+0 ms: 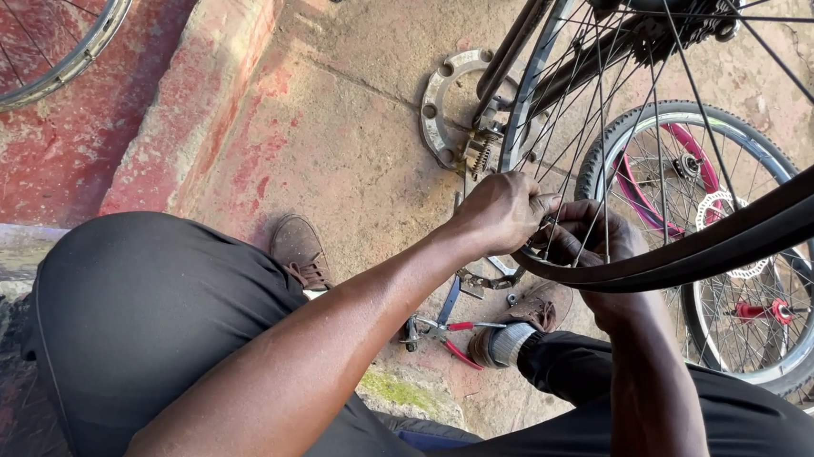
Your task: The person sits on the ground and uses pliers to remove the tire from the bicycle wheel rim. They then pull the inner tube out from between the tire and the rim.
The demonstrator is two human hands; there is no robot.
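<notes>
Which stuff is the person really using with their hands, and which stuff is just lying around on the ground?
In use:
- left hand and right hand, both on the wheel rim
- spokes
- loose black tyre

Lying about:
- red-handled pliers
- metal ring with holes
- small wheel with pink frame
- spare rim, top left

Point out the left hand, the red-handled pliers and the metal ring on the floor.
left hand [501,210]: head view, on the knuckles.
pliers [462,328]: head view, on a red handle.
metal ring [434,112]: head view, on its left rim.
</notes>
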